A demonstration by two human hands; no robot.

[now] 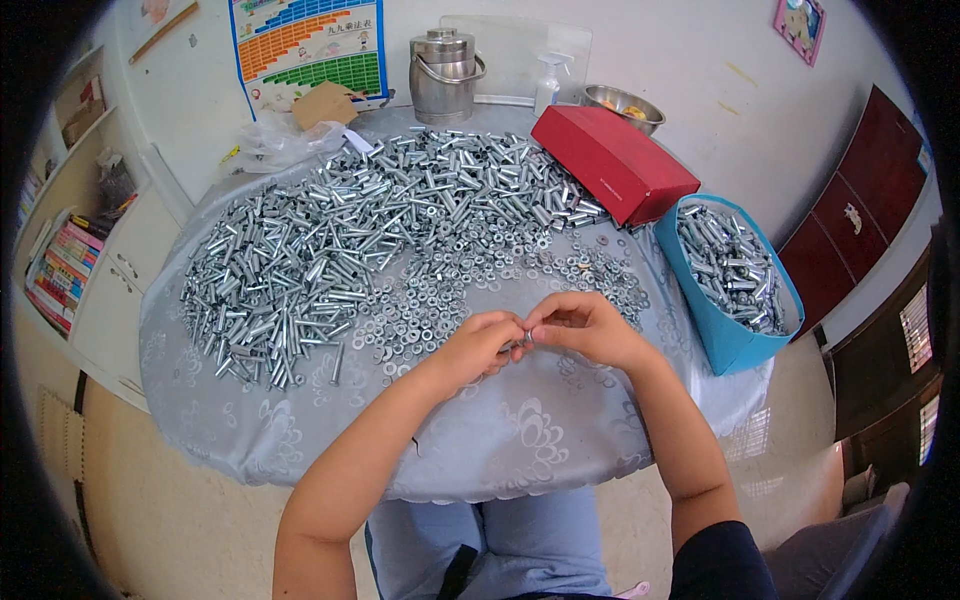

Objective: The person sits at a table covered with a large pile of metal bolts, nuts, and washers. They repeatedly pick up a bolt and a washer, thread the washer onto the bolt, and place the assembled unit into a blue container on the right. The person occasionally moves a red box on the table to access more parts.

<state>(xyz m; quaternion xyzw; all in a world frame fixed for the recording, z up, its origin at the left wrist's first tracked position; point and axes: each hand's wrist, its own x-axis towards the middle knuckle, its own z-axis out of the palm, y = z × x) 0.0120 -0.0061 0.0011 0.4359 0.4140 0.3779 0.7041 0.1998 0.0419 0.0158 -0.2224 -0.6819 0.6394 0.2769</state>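
Note:
My left hand and my right hand meet over the near middle of the table, both with fingers closed. A small shiny metal ring, like a washer or nut, shows at my right fingertips, against the left ones. What my left fingers grip is mostly hidden. Just beyond my hands lies a spread of loose washers and nuts. Behind and to the left of it rises a big heap of silvery bolts and metal sleeves. A single bolt lies at the heap's near edge.
At the right edge stands a blue fabric bin full of metal bolts. A red box lies tilted behind it. Along the back are a steel pot, a spray bottle, a metal bowl and a clear plastic bag.

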